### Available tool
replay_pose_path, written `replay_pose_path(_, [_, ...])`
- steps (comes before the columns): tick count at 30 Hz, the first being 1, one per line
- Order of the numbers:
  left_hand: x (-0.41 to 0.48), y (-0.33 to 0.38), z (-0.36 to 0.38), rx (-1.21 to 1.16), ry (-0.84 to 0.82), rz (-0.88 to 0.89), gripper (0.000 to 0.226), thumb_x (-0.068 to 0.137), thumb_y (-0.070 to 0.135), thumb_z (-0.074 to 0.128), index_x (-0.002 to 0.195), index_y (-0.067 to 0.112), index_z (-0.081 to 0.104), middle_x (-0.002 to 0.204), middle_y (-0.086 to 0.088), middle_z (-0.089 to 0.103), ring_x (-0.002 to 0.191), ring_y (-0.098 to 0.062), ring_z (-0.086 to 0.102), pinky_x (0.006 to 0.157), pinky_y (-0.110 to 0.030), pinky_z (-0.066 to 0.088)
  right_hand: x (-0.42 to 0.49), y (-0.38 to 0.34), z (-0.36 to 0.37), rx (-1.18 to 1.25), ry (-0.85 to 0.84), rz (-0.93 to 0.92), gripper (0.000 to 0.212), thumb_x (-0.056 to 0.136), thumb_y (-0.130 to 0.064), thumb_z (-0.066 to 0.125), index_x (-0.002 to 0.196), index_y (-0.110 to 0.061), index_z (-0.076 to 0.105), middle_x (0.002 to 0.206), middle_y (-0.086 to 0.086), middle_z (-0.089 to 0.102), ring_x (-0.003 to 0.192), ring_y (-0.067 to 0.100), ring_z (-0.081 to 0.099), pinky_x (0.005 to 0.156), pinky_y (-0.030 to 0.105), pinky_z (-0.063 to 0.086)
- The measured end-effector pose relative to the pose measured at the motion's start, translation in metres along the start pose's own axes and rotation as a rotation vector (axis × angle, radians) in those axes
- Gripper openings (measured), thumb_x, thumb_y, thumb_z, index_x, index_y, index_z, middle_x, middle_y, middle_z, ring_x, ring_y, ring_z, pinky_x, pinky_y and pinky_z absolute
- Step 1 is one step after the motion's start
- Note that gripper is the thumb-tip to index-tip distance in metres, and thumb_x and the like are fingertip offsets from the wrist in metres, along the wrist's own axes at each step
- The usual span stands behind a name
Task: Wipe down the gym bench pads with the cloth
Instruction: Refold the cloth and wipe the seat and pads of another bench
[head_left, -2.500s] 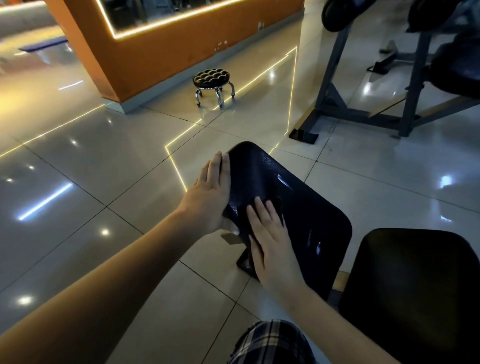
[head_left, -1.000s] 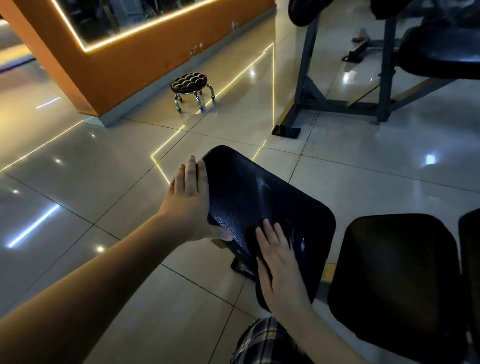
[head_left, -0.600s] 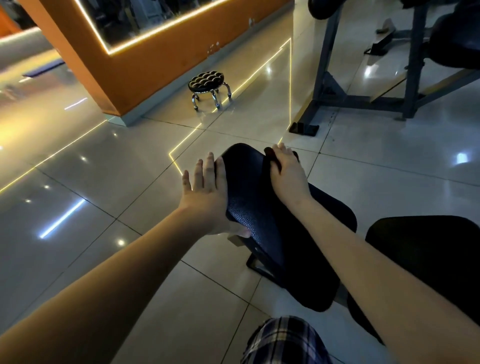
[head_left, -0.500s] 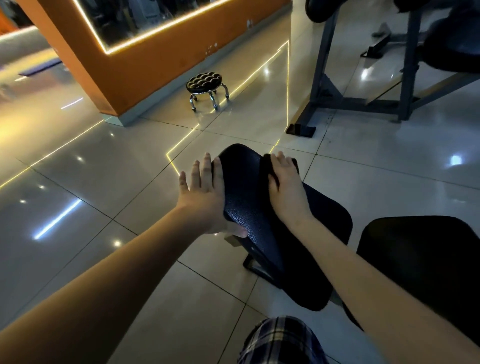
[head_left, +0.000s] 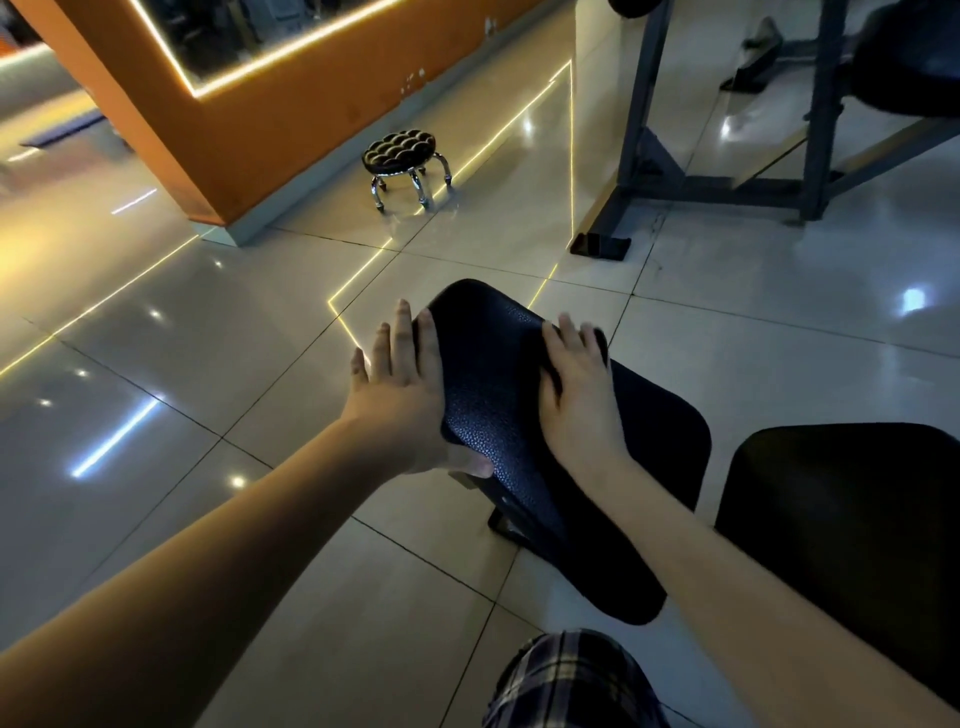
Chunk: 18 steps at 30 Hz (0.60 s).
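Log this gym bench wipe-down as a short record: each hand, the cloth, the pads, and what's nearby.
left hand: fingers straight, braced against the left edge of the textured pad
right hand: flat, pressing the cloth near that pad's far end
cloth: dark, mostly hidden under the right hand
second pad: to the right, untouched
nearby: small stool and machine frame on the tiled floor

Both bare arms (head_left: 218, 540) reach forward, the left hand (head_left: 405, 400) on edge with fingers (head_left: 402, 332) straight and thumb spread toward the body, the right hand (head_left: 576, 400) palm down, fingers extended.
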<state>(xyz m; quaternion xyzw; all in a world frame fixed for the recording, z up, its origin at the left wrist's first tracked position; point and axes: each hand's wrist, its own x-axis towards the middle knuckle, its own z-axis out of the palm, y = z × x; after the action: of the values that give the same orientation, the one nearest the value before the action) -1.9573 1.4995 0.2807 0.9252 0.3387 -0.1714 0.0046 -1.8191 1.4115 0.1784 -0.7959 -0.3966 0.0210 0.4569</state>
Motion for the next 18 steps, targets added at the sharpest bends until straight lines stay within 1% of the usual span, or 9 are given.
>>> replay_pose_path(1, [-0.001, 0.001, 0.0, -0.003, 0.0, -0.001, 0.153, 0.056, 0.08, 0.067, 0.139, 0.007, -0.039, 0.146, -0.017, -0.046, 0.142, -0.039, -0.028, 0.118, -0.054, -0.008, 0.017, -0.003, 0.003, -0.012, 0.014, 0.039, 0.048, 0.094, -0.007, 0.043, 0.142, -0.01, 0.04, 0.152, 0.012, 0.031, 0.144, 0.032, 0.019, 0.117, 0.049, 0.016])
replay_pose_path(3, [0.0, 0.001, -0.001, -0.004, 0.002, -0.003, 0.154, 0.056, 0.08, 0.067, 0.139, 0.007, -0.039, 0.146, -0.016, -0.046, 0.142, -0.039, -0.027, 0.116, -0.054, -0.009, 0.037, -0.008, 0.006, -0.007, 0.028, 0.108, 0.045, 0.096, -0.01, 0.042, 0.141, -0.01, 0.041, 0.152, 0.011, 0.032, 0.143, 0.03, 0.02, 0.118, 0.046, 0.015])
replay_pose_path(5, [0.0, 0.002, -0.002, -0.013, -0.006, -0.008, 0.153, 0.057, 0.079, 0.067, 0.139, 0.008, -0.04, 0.146, -0.016, -0.046, 0.142, -0.039, -0.027, 0.115, -0.053, -0.01, 0.033, -0.009, 0.004, 0.018, 0.03, 0.109, 0.045, 0.096, -0.009, 0.042, 0.142, -0.01, 0.04, 0.152, 0.01, 0.032, 0.144, 0.028, 0.02, 0.118, 0.044, 0.015])
replay_pose_path(8, [-0.001, 0.002, -0.002, -0.018, 0.0, 0.0, 0.153, 0.056, 0.078, 0.068, 0.139, 0.008, -0.04, 0.146, -0.016, -0.045, 0.142, -0.039, -0.027, 0.117, -0.054, -0.009, -0.011, -0.006, -0.008, 0.055, 0.019, 0.029, 0.049, 0.094, -0.005, 0.045, 0.142, -0.012, 0.041, 0.153, 0.005, 0.03, 0.145, 0.02, 0.014, 0.119, 0.045, 0.014])
replay_pose_path(10, [0.0, 0.001, 0.0, -0.02, 0.016, 0.008, 0.153, 0.056, 0.079, 0.068, 0.139, 0.008, -0.04, 0.147, -0.016, -0.044, 0.143, -0.038, -0.025, 0.118, -0.053, -0.007, -0.054, -0.001, -0.015, 0.059, -0.013, -0.01, 0.049, 0.095, -0.006, 0.046, 0.142, -0.015, 0.04, 0.154, -0.003, 0.025, 0.145, 0.011, 0.008, 0.12, 0.041, 0.009])
replay_pose_path(12, [0.001, 0.0, 0.003, -0.033, 0.029, 0.009, 0.154, 0.055, 0.079, 0.068, 0.139, 0.008, -0.04, 0.147, -0.015, -0.044, 0.143, -0.038, -0.025, 0.119, -0.053, -0.005, -0.086, 0.003, -0.017, 0.058, -0.034, -0.025, 0.048, 0.096, -0.009, 0.046, 0.143, -0.018, 0.038, 0.153, -0.008, 0.022, 0.145, 0.007, 0.004, 0.12, 0.039, 0.007])
replay_pose_path(15, [0.004, -0.003, 0.005, -0.038, 0.036, 0.005, 0.155, 0.054, 0.079, 0.069, 0.137, 0.009, -0.042, 0.146, -0.014, -0.046, 0.143, -0.038, -0.025, 0.119, -0.055, -0.002, -0.084, 0.004, -0.011, 0.038, -0.001, -0.014, 0.048, 0.096, -0.009, 0.047, 0.142, -0.017, 0.039, 0.154, -0.006, 0.022, 0.146, 0.01, 0.005, 0.12, 0.042, 0.007])
replay_pose_path(18, [0.003, -0.003, 0.005, -0.039, 0.027, 0.001, 0.154, 0.055, 0.078, 0.069, 0.138, 0.009, -0.041, 0.146, -0.015, -0.047, 0.143, -0.038, -0.024, 0.119, -0.054, -0.003, -0.036, 0.0, -0.004, 0.04, 0.007, 0.024, 0.051, 0.092, -0.002, 0.046, 0.141, -0.015, 0.042, 0.154, 0.002, 0.025, 0.146, 0.02, 0.009, 0.119, 0.047, 0.009])
